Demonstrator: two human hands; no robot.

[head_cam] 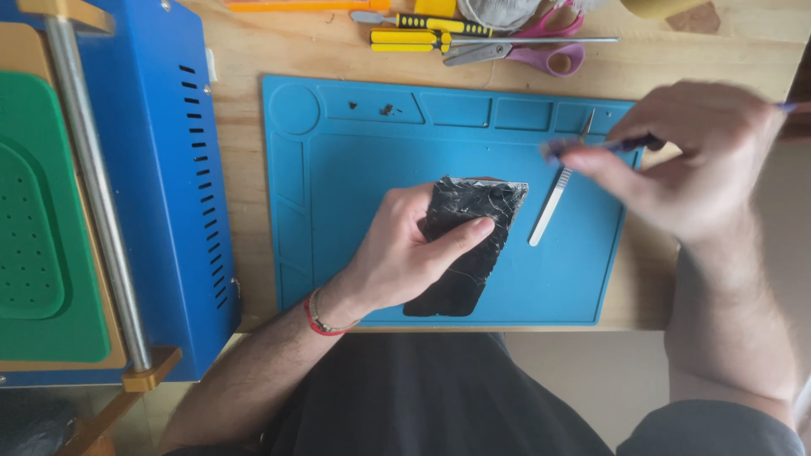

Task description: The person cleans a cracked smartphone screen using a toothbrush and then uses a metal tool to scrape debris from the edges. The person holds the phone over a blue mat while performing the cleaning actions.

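Note:
My left hand (pixel 404 250) grips a black phone (pixel 467 243) with a badly cracked screen, thumb pressed across its front, on the blue work mat (pixel 355 169). My right hand (pixel 693 156) hovers above the mat's right edge, blurred, pinching a thin blue tool (pixel 591 147) between thumb and fingers. A silver scalpel-like tool (pixel 553 196) lies on the mat just right of the phone, under the blue tool's tip.
A blue machine (pixel 160 169) with a green pad (pixel 34 219) and a steel rod stands at the left. Yellow-handled screwdrivers (pixel 422 30), pink scissors (pixel 541 52) lie beyond the mat on the wooden table. Small debris sits in a mat tray (pixel 384 108).

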